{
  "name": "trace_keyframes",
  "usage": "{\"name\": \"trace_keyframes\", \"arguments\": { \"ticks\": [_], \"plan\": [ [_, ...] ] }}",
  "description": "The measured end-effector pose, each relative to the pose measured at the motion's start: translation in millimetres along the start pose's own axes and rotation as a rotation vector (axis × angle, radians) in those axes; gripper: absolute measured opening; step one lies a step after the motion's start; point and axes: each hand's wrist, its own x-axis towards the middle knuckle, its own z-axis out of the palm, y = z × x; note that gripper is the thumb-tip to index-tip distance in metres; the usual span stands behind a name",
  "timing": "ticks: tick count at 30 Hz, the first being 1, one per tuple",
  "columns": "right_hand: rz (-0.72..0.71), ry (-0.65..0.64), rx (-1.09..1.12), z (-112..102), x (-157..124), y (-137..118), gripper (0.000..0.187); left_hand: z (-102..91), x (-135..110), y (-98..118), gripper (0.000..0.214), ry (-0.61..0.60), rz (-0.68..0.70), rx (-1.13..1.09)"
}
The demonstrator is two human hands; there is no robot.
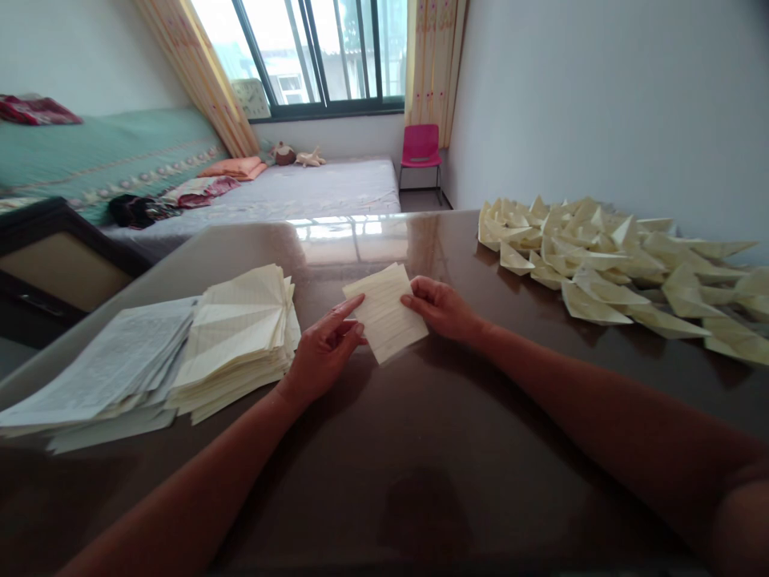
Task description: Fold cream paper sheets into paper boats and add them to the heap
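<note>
Lined paper (388, 314), looks folded small, held over mid surface (360, 473), betw. L hand (321, 353) & R hand (441, 307). Prob. v. light, a bit stiff if layered, dry, not slippery; likely creases/tears if tugged. Best hold: opp. edges, light pinch. Both hands pinching: L index + thumb at left edge; R thumb on face, fingers behind right edge. Forearms (198, 497) angled inward, wrists approx. straight.

Home bedroom, wide bed (342, 180), patterned curtains (428, 72), plush toy (311, 157)
</note>
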Motion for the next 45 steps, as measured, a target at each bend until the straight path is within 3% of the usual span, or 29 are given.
{"name": "trace_keyframes", "arguments": {
  "ticks": [4,9,12,15,19,23,27,29,32,34,37,39,45],
  "plan": [
    [0.064,-0.01,-0.02,1.9,1.0,7.9,0.025,0.0,1.2,-11.5,0.05,-0.065,0.028,0.002],
    [0.176,-0.01,-0.097,2.6,3.2,17.6,0.022,-6.6,4.2,-19.6,0.038,-0.004,0.231,0.441],
    [0.186,-0.046,-0.293,2.0,1.6,13.3,0.03,-5.8,3.4,-17.0,0.034,-0.144,0.38,0.63],
    [0.099,-0.052,-0.538,-0.8,-2.7,4.2,0.037,-1.0,1.1,-14.3,0.033,-0.368,0.424,0.714],
    [-0.148,-0.034,-0.808,-0.9,-9.9,-10.0,0.038,2.5,-0.8,-13.8,0.037,-0.438,0.396,0.769],
    [-0.361,-0.368,-0.757,10.7,-15.7,-12.5,0.047,0.8,-0.5,-13.0,0.036,-0.427,0.42,0.746],
    [-0.251,-0.481,-0.818,11.4,-16.7,7.2,0.063,-1.0,0.1,-14.0,0.036,-0.42,0.411,0.73],
    [-0.159,-0.438,-0.901,2.2,-13.4,19.0,0.061,-1.4,0.2,-15.9,0.036,-0.419,0.392,0.74],
    [-0.026,-0.25,-1.024,-15.8,-6.2,24.1,0.053,-1.6,-0.1,-18.8,0.037,-0.415,0.383,0.747],
    [-0.065,-0.176,-1.013,-23.5,-3.5,14.3,0.052,-1.6,-0.5,-20.1,0.037,-0.402,0.393,0.737],
    [-0.245,-0.331,-0.813,-20.6,-8.1,-15.3,0.054,-1.4,-1.2,-21.3,0.037,-0.374,0.402,0.723],
    [-0.264,-0.406,-0.71,-8.8,-16.6,-36.1,0.054,-1.1,-1.4,-21.9,0.036,-0.359,0.398,0.724],
    [-0.14,-0.349,-0.991,32.0,-40.2,-60.9,0.054,-0.3,0.3,-22.5,0.04,-0.307,0.37,0.71]
  ]
}}
